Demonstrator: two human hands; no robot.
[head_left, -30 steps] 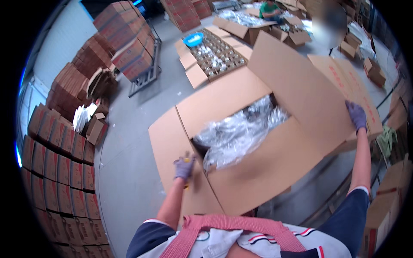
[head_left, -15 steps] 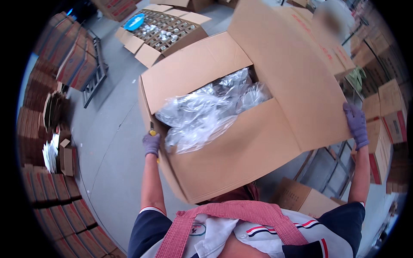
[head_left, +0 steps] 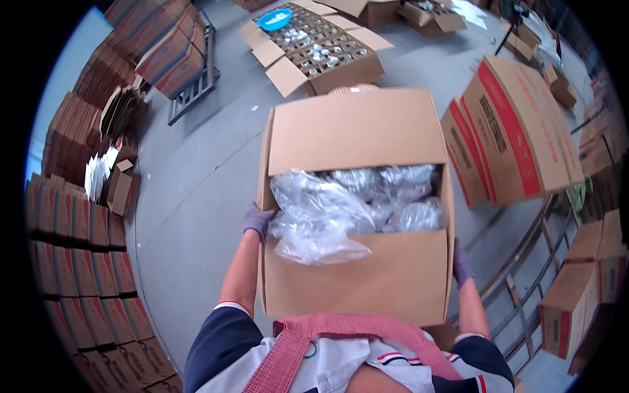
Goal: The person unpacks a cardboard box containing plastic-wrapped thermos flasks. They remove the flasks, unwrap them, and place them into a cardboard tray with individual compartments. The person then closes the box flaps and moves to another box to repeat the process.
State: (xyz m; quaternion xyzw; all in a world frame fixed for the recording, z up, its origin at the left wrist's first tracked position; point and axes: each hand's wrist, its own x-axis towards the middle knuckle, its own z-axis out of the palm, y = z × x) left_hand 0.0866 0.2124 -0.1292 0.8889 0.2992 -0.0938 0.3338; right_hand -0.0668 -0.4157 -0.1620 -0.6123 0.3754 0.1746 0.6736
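Hands in purple-grey gloves grip a large cardboard box [head_left: 357, 262] from opposite sides, well apart from each other: left hand [head_left: 258, 221] pressed flat against the box's left wall at centre-left of the frame, fingers curled at the wall's upper edge; right hand [head_left: 460, 264] clamped on the right wall, lower and mostly hidden behind the corner. Box fills the centre of the frame, held against the person's chest, top flaps folded outward, far flap [head_left: 357, 130] lying toward the top of the frame and near flap toward the body. Inside, crumpled clear plastic bags [head_left: 347, 206] with silvery contents, one bag spilling over the near flap. Bare forearms run down to dark blue sleeves at the lower edge; a red checked apron strap [head_left: 288, 350] crosses a white shirt. Grey concrete floor [head_left: 196, 170] under everything. Upper centre: another open carton with cell dividers [head_left: 314, 49], small shiny items in the cells, a blue bowl [head_left: 274, 18] resting at its far corner. Right of the held box: closed cartons with red print [head_left: 517, 131], tilted. Left edge: rows of flattened brown cartons [head_left: 72, 242] stacked on end. Lower right: metal rack rails [head_left: 524, 288] and more cartons.
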